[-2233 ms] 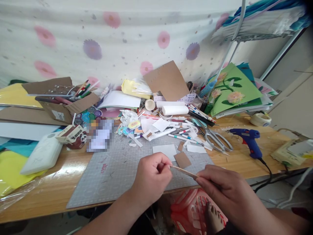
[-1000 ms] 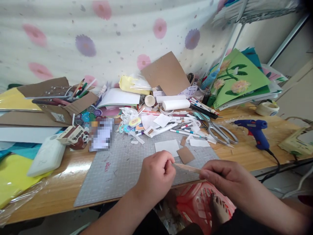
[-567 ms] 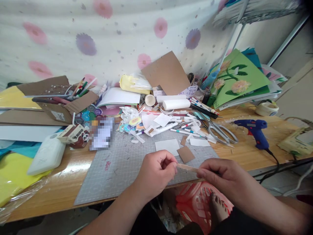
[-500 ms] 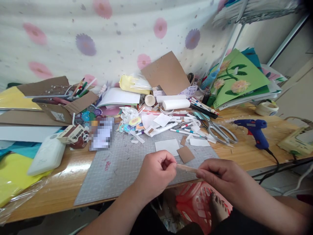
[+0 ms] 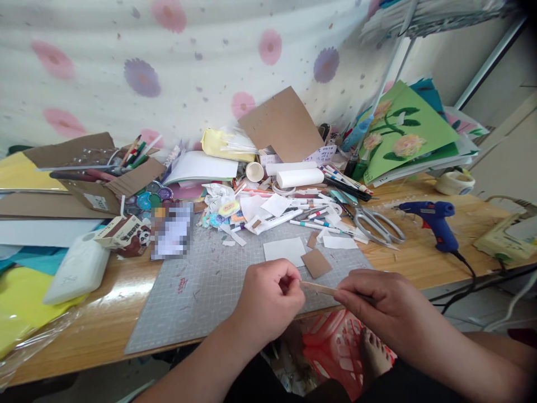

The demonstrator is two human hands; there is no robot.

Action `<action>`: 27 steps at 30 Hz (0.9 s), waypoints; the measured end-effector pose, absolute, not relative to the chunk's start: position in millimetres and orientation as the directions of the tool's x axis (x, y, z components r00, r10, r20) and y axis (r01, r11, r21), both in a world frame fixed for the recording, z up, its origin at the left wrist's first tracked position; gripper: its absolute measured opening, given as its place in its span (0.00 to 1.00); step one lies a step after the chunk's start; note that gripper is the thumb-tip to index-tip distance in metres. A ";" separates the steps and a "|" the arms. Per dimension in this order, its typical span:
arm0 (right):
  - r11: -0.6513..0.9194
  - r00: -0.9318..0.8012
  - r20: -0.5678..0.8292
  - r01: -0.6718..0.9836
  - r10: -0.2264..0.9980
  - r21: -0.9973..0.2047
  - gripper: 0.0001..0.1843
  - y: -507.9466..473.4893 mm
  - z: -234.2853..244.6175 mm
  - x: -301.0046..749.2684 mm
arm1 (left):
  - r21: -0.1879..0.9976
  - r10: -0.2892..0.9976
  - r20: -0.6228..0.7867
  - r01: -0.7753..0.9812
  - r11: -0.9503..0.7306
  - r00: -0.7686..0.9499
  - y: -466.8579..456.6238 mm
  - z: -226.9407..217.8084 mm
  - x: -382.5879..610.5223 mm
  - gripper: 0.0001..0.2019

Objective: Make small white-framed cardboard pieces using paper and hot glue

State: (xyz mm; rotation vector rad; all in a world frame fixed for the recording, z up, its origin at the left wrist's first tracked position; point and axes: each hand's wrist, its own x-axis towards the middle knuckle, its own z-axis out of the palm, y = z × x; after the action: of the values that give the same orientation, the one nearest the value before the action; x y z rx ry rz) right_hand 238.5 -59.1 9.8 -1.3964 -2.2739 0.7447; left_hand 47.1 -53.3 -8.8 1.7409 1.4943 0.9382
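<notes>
Both hands hold one thin wooden stick point(image 5: 318, 287) level above the near edge of the grey cutting mat point(image 5: 201, 291). My left hand point(image 5: 268, 299) is curled, pinching the stick's left end between thumb and fingertips. My right hand point(image 5: 373, 299) is closed round the stick's right end, hiding that part. Just beyond the hands, a white card point(image 5: 284, 250) and a small brown cardboard piece point(image 5: 315, 262) lie on the mat.
Scissors point(image 5: 377, 228) and a blue glue gun point(image 5: 434, 221) with its cord lie right of the mat on the wooden table point(image 5: 92, 330). Pens, paper scraps and rolls pile up behind. A cardboard box of pens point(image 5: 104, 176) and a white bottle point(image 5: 78, 268) sit left. A red basket point(image 5: 335, 350) is underneath.
The hands have stayed together on the stick and barely shifted; the fingers of the left hand have worked slightly at its end. The view has drifted a little.
</notes>
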 end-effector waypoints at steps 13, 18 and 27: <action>0.386 -0.434 0.071 0.700 0.898 -0.601 0.16 -58.3 10.6 234.0 | 0.932 0.998 -0.052 0.360 0.035 0.037 -50.6 -10.5 46.1 0.05; 0.349 -0.406 0.056 0.695 0.912 -0.629 0.16 -56.7 11.1 232.7 | 0.964 0.995 -0.091 0.254 0.080 0.031 -49.4 -10.9 45.5 0.05; 0.279 -0.382 0.014 0.650 0.924 -0.707 0.16 -53.8 10.2 235.8 | 0.986 0.976 -0.153 -0.044 0.161 0.155 -48.1 -5.6 39.6 0.05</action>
State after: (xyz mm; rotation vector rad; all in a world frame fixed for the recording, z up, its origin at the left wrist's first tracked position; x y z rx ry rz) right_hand 235.8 -53.8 10.2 -1.4155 -2.1301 0.8704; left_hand 39.6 -48.1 -5.6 1.1209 1.1281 1.0096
